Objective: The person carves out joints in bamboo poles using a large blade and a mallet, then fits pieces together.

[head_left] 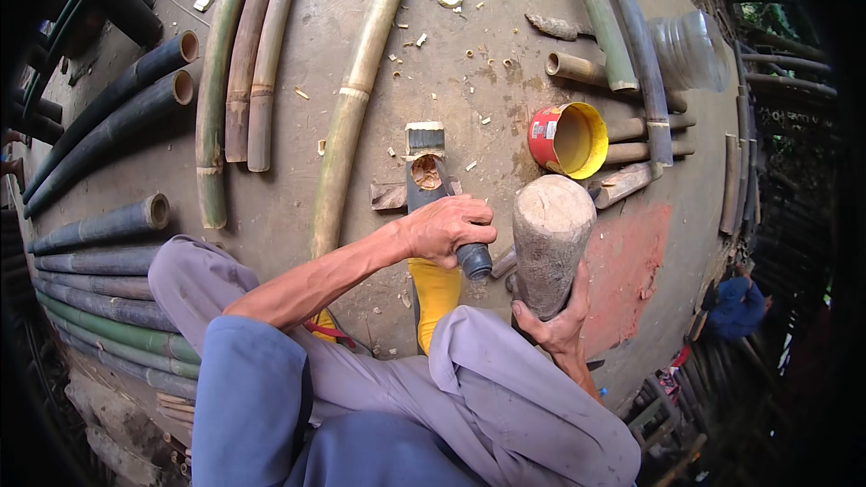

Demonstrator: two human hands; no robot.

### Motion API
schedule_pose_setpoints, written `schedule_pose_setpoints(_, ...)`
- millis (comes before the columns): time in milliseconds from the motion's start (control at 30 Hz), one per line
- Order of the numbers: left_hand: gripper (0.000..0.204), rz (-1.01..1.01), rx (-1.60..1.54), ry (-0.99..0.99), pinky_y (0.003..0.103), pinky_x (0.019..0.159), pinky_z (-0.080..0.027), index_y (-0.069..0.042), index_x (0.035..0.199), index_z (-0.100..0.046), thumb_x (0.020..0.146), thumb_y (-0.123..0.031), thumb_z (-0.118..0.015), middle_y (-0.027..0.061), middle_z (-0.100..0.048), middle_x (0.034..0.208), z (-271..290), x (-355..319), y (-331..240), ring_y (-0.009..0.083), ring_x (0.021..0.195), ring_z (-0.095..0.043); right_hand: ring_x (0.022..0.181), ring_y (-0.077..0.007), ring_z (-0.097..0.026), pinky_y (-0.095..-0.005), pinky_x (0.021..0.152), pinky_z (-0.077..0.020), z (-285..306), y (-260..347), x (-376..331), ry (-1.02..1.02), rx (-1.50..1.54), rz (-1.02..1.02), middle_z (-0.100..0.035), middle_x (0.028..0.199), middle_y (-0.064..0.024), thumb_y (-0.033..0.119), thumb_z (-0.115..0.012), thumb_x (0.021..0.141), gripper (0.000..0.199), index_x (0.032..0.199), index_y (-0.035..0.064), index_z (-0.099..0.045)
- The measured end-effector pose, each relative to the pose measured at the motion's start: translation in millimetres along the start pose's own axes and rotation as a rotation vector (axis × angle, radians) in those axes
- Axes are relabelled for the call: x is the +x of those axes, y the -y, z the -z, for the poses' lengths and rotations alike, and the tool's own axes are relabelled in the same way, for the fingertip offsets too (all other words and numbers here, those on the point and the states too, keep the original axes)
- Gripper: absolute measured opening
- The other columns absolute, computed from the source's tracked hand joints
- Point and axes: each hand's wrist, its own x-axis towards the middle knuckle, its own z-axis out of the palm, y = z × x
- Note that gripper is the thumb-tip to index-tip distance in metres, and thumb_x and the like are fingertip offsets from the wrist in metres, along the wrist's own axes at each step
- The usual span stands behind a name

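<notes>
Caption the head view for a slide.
Left grip on a dark cylindrical handle by a notched dark bamboo pole; right grip on a thick greyish-brown wooden cylinder.

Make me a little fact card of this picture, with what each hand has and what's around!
Left hand: gripping a dark handle
Right hand: holding a thick wooden log
Dark bamboo piece: just beyond the left hand, hole cut in it
Can: red outside, yellow inside, beyond the log
</notes>
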Motion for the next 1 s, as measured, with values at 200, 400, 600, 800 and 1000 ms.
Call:
schedule_pose_setpoints(200,0.040,-0.036,0.014,0.012,0.038,0.067,-0.038,-0.008,0.081,-0.049,0.047,-0.011,-0.069,0.0066,-0.044,0.079,3.5,-4.6,4.3,0.0278,0.080,-0.051,0.113,-0.0340,-0.058,-0.0388,0.097,-0.0471,1.4,-2.5,0.4,0.050,-0.113,0.063,-0.050,0.129,-0.0272,0.018,-0.082,0.061,0.100,0.140,-0.0100,-0.028)
schedule_pose_setpoints(400,0.040,-0.059,0.016,-0.022,0.038,0.068,-0.038,-0.009,0.083,-0.052,0.048,-0.012,-0.069,0.0062,-0.045,0.080,5.1,-13.8,9.1,0.0274,0.081,-0.051,0.116,-0.0363,-0.057,-0.0395,0.098,-0.0474,4.6,3.0,1.7,0.089,-0.117,0.085,-0.049,0.131,-0.0286,0.018,-0.084,0.060,0.098,0.138,-0.0107,-0.032)
schedule_pose_setpoints(600,0.038,-0.068,-0.052,-0.090,0.039,0.068,-0.037,-0.009,0.086,-0.054,0.051,-0.015,-0.068,0.0060,-0.046,0.080,2.3,-15.9,16.0,0.0266,0.079,-0.049,0.105,-0.0394,-0.063,-0.0405,0.086,-0.0537,0.4,18.5,10.9,0.158,-0.278,0.296,-0.054,0.124,-0.0296,0.024,-0.086,0.060,0.096,0.134,-0.0110,-0.036)
schedule_pose_setpoints(800,0.037,-0.099,-0.028,-0.006,0.038,0.068,-0.037,-0.006,0.086,-0.054,0.057,-0.023,-0.070,0.0074,-0.048,0.082,12.5,-15.7,14.2,0.0274,0.078,-0.047,0.084,-0.0345,-0.063,-0.0386,0.075,-0.0545,-3.9,19.8,24.8,0.368,-0.284,0.646,-0.058,0.101,-0.0209,0.038,-0.083,0.062,0.091,0.138,0.0070,-0.044)
schedule_pose_setpoints(1000,0.040,-0.123,-0.064,-0.096,0.039,0.069,-0.039,-0.004,0.089,-0.054,0.060,-0.027,-0.070,0.0091,-0.048,0.081,16.5,-18.2,23.8,0.0293,0.076,-0.048,0.084,-0.0342,-0.062,-0.0387,0.074,-0.0527,-13.3,44.3,31.9,0.449,-0.322,0.630,-0.056,0.103,-0.0214,0.044,-0.079,0.063,0.093,0.140,0.0089,-0.043)
